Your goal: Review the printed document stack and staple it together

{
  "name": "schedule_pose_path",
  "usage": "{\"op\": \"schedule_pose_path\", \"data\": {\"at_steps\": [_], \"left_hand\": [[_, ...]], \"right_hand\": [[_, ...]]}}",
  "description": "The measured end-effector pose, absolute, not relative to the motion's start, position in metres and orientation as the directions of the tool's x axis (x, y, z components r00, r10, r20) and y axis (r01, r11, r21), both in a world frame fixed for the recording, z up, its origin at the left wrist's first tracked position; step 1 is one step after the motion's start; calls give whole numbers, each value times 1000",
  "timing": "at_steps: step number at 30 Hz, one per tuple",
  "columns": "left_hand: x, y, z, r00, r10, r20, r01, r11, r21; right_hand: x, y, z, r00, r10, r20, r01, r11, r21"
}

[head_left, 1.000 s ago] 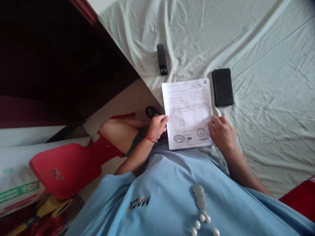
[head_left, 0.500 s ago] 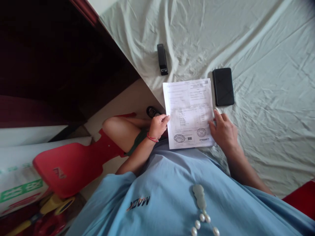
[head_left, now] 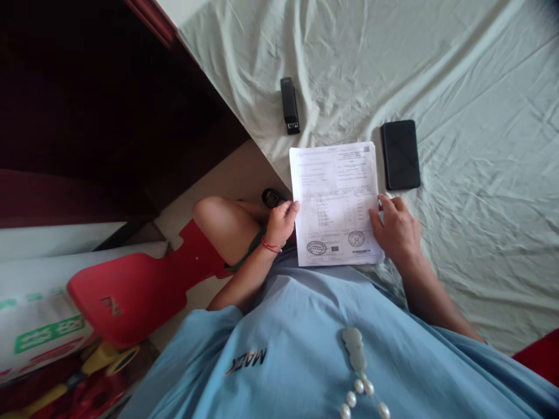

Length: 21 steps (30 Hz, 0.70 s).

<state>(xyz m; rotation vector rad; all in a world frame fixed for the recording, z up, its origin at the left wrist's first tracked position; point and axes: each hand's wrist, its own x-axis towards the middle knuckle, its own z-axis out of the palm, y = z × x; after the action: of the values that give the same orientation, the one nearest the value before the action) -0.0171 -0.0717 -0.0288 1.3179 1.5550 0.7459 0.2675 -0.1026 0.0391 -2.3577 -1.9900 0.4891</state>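
Paper sheets (head_left: 335, 203), white and printed, held at both side edges: left hand (head_left: 282, 222) closed on the left edge with thumb over the top face, red cord on its wrist; right hand (head_left: 395, 230) loosely curled, fingertips pinching the right edge. Against the frame a second ago, the sheets sit slightly further right and their upper end has tipped a little, the right hand has slid higher along the edge, and the left knee has drawn closer in. Long axis runs away from the person toward the far side of the bed; stamped end lies nearest the body, header end points away. Sheets rest on the near corner of the pale green bedsheet (head_left: 458, 87), just above the blue shirt (head_left: 305, 326). Black phone (head_left: 400, 154) lies face down just beside the upper right corner, apart from it. Black stapler (head_left: 289, 105) lies further off, beyond the top edge, near the bed's left side. Red board (head_left: 144, 285) stands on the floor at left.
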Motion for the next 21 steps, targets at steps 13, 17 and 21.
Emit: {"op": "schedule_pose_path", "data": {"at_steps": [13,17,21], "left_hand": [[-12,-69,-29,3,984,-180,517,153,842],[-13,-69,-33,0,981,-195,506,168,846],[-11,-69,-37,-58,967,-246,397,249,883]], "right_hand": [[261,-90,40,102,965,-242,971,-150,-188],[258,-89,42,109,962,-250,970,-158,-184],[258,-87,41,93,955,-280,968,-153,-201]]}}
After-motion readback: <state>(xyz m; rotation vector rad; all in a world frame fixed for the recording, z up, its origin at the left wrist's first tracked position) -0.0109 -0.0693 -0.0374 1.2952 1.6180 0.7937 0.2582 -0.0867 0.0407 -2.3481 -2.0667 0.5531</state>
